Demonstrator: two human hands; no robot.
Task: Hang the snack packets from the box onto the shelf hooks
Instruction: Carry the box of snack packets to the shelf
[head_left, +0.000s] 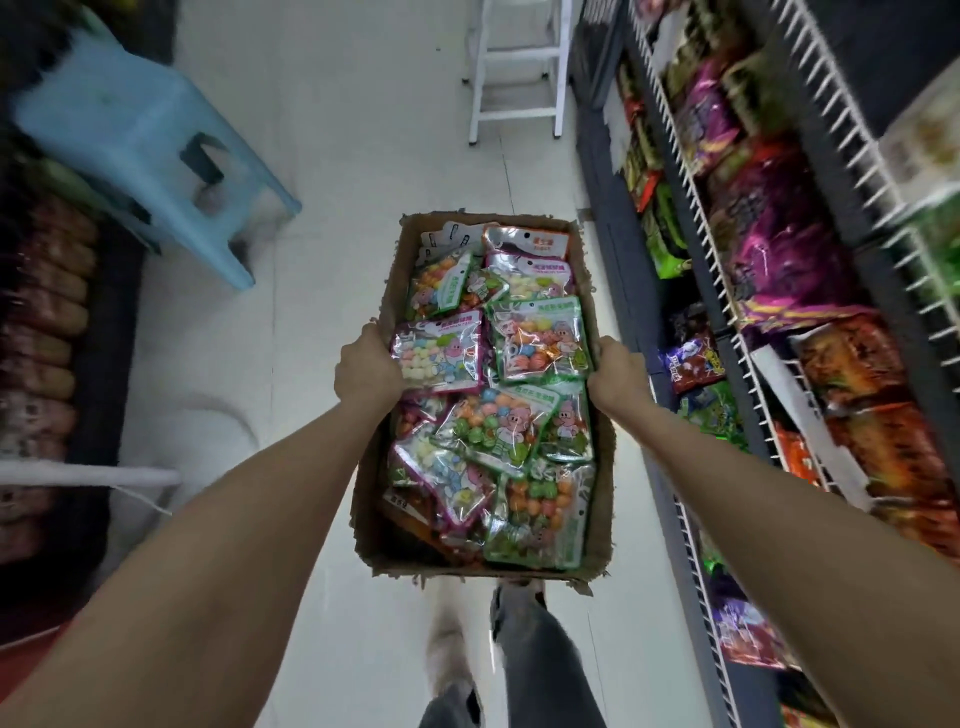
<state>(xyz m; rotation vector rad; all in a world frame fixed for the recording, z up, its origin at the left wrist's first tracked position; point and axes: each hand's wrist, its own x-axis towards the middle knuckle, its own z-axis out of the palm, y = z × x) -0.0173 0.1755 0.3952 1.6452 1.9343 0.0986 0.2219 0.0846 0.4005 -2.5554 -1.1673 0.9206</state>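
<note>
A brown cardboard box (602, 499) is held in the air over the aisle floor, in the middle of the head view. It is full of clear snack packets (540, 340) with coloured candy balls, green or pink edges and a cartoon figure. My left hand (366, 371) grips the box's left wall. My right hand (618, 376) grips its right wall. The shelf (701, 218) with white wire rails runs along the right side, its tiers loaded with purple, green and orange snack bags. No hooks can be made out.
A blue plastic stool (140, 140) stands on the floor at the upper left. A white step stool (517, 67) stands at the far end of the aisle. Another stocked shelf (47, 332) lines the left. My legs (540, 665) show below the box.
</note>
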